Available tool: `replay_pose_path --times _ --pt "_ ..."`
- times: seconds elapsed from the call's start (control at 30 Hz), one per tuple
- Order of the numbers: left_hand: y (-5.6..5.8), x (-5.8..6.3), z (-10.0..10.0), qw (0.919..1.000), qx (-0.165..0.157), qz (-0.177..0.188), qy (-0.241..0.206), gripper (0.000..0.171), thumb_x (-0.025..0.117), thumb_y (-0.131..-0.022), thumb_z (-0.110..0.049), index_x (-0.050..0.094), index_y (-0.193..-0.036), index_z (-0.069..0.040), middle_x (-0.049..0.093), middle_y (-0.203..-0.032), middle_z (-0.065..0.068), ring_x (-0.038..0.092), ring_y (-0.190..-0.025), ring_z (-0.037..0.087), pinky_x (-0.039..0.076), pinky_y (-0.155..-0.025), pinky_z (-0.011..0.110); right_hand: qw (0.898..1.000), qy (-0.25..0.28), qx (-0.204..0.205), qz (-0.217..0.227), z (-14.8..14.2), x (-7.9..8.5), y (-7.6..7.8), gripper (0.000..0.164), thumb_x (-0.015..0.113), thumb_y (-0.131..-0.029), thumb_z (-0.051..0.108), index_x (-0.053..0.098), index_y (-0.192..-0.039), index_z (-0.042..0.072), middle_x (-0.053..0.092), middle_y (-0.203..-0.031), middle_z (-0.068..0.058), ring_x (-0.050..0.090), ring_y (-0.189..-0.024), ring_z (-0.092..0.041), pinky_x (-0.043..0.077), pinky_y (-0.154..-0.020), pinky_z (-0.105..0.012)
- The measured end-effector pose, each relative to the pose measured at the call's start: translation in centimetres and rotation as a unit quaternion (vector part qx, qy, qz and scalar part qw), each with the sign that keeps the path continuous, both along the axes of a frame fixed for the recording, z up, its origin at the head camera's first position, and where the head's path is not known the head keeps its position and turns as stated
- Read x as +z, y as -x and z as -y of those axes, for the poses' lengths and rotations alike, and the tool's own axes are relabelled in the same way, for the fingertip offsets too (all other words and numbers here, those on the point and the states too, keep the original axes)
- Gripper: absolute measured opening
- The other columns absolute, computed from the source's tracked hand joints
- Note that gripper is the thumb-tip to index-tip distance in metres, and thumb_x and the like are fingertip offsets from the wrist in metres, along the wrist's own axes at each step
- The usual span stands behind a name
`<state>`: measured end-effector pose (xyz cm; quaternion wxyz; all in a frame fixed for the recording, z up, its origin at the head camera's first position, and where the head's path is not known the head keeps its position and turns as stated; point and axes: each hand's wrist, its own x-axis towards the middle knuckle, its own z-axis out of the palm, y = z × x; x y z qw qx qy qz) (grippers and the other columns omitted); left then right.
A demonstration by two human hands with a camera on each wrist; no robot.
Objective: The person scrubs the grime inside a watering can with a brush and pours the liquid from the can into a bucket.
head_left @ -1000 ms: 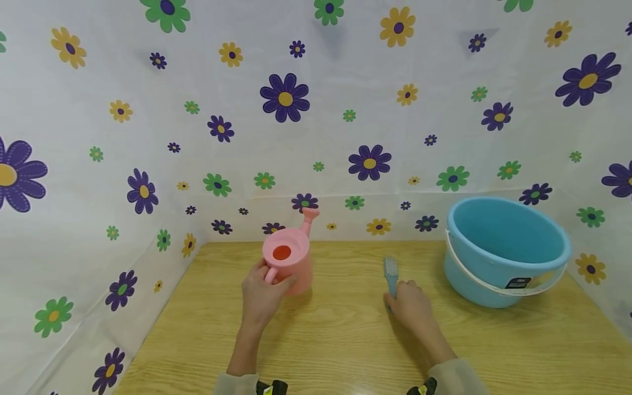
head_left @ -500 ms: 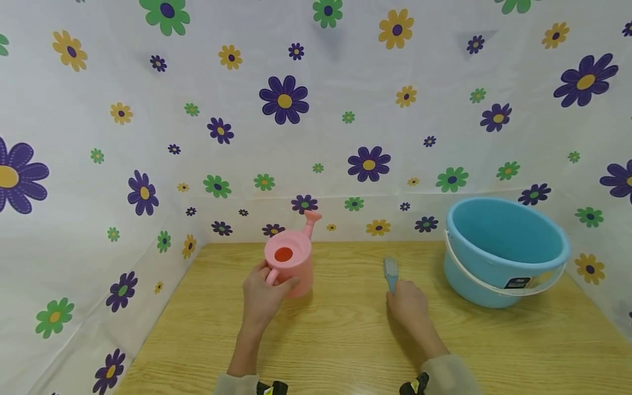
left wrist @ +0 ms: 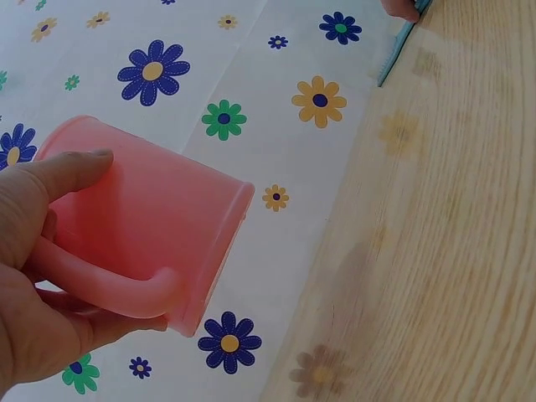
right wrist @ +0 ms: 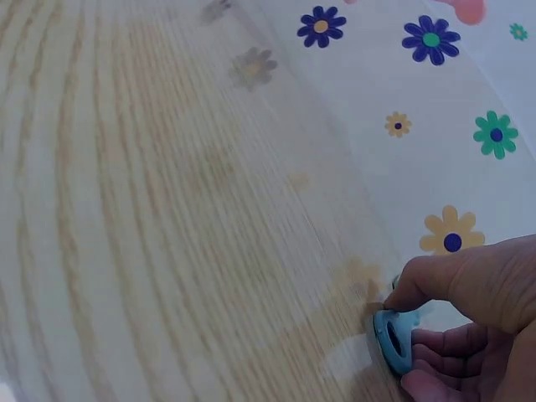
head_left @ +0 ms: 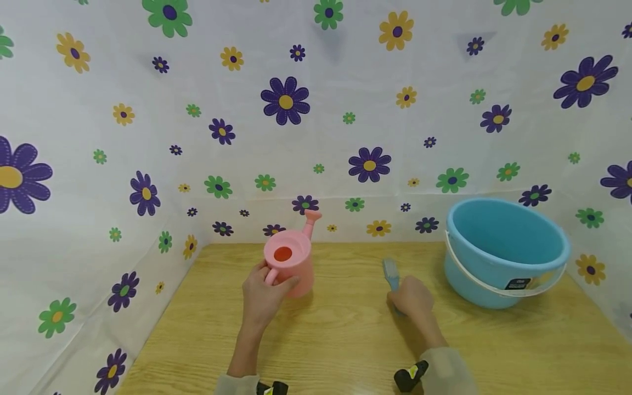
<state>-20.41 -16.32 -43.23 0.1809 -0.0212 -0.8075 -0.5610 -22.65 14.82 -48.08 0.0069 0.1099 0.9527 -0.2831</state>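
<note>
A pink watering can [head_left: 296, 277] with a round opening in its top is in my left hand [head_left: 261, 296]. The fingers are around its handle [left wrist: 100, 280], and the thumb lies along the can's body. In the left wrist view, the can's base appears slightly above the tabletop. My right hand [head_left: 413, 299] grips a light-blue brush [head_left: 391, 270] by the handle. Its bristled head points away from me, low over the table; I cannot tell whether it touches the wood. In the right wrist view, the handle's holed end [right wrist: 392, 342] sticks out between thumb and fingers.
To the right of my right hand stands a large blue bucket [head_left: 469, 288] with a white bail handle [head_left: 476, 278]. The wooden table [head_left: 340, 340] ends at a white flowered cloth [head_left: 326, 142] hanging at the back and sides.
My right wrist has turned and shifted slightly, and the brush now slants more, its lower handle end showing. The left hand and watering can have barely moved.
</note>
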Motion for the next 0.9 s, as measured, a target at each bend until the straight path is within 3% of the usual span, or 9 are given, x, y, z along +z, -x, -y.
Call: replay_pose_path --times 0.17,0.37,0.57,0.9 --pt "-0.1 -0.1 -0.1 1.0 -0.003 0.0 -0.004 0.057 0.083 -0.072 -0.03 0.062 -0.118 -0.005 0.057 -0.123 0.009 0.058 -0.108 0.025 0.052 -0.092 0.04 0.999 0.032 -0.001 0.019 -0.6 -0.2 -0.1 0.022 0.069 -0.067 0.023 0.053 -0.065 0.008 0.053 -0.058 -0.003 0.048 -0.051 -0.017 0.036 -0.04 -0.026" --pt "-0.2 -0.1 -0.1 1.0 -0.002 -0.003 -0.008 0.058 0.083 -0.072 -0.028 0.06 -0.12 -0.006 0.058 -0.121 0.007 0.058 -0.107 0.024 0.052 -0.091 0.039 0.999 0.05 0.017 0.013 -1.0 -0.4 -0.2 0.024 0.068 -0.069 0.018 0.055 -0.05 0.011 0.05 -0.047 0.002 0.045 -0.044 -0.013 0.033 -0.037 -0.023" --pt "-0.2 -0.1 -0.2 0.9999 -0.008 -0.01 -0.008 0.058 0.084 -0.071 -0.03 0.061 -0.118 -0.005 0.058 -0.121 0.008 0.059 -0.106 0.024 0.052 -0.091 0.039 0.998 0.063 0.03 0.005 -1.0 -0.3 -0.3 0.018 0.067 -0.074 0.013 0.06 -0.058 0.009 0.053 -0.052 0.002 0.047 -0.048 -0.013 0.034 -0.041 -0.023" --pt "-0.1 -0.1 -0.4 0.9999 -0.006 -0.011 0.0 0.057 0.084 -0.071 -0.032 0.064 -0.115 -0.004 0.058 -0.123 0.009 0.058 -0.107 0.025 0.052 -0.092 0.042 0.993 0.108 0.032 -0.019 -1.3 -0.5 -1.0 0.023 0.067 -0.078 0.01 0.057 -0.059 0.006 0.052 -0.053 0.001 0.047 -0.048 -0.012 0.037 -0.041 -0.023"
